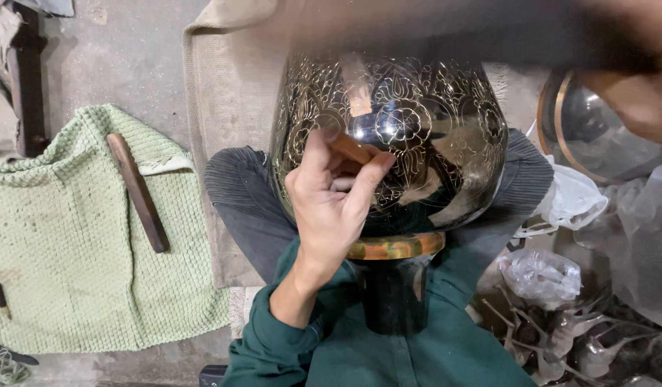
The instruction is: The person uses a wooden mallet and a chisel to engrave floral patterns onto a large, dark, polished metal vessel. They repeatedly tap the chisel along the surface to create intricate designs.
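Note:
A large black metal vase (pixel 417 136) with fine gold engraved flower patterns lies across my lap, its brass-ringed neck (pixel 397 246) pointing toward me. My left hand (pixel 334 201) rests on the vase's belly, fingers pinched around a small thin tool whose tip touches the surface. My right hand (pixel 635 79) is raised at the top right, blurred, gripping a dark handle (pixel 488 32) that stretches across the top of the view above the vase.
A green knitted cloth (pixel 73 244) lies on the floor at left with a wooden stick (pixel 137 192) on it. Another dark round vessel (pixel 596 136) stands at right, beside crumpled plastic bags (pixel 542 276) and several metal parts (pixel 582 344).

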